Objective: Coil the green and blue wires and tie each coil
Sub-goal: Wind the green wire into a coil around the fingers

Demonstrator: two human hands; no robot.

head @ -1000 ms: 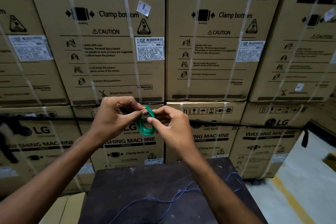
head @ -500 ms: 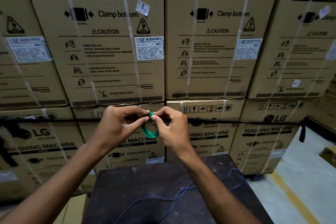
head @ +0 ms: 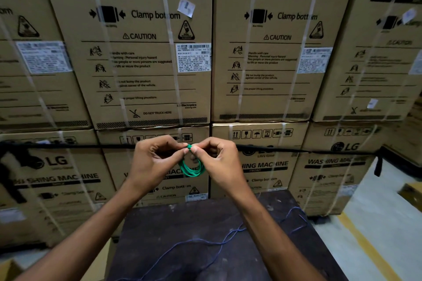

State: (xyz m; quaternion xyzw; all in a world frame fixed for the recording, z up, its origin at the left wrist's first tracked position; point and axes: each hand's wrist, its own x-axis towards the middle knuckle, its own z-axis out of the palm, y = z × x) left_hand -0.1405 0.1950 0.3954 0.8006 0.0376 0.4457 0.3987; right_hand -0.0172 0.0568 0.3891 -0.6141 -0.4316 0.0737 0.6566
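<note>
While the green wire coil (head: 191,167) is held up at mid-frame, its top is pinched between the left hand (head: 157,162) and the right hand (head: 219,164), fingertips together, the loop hanging below them. For tying, both hands are judged equally near. The blue wire (head: 212,243) is left uncoiled on the dark surface (head: 164,230), lower in the frame.

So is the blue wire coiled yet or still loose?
Loose: the blue wire lies strung out across the dark table, uncoiled, neither hand touching it.
</note>
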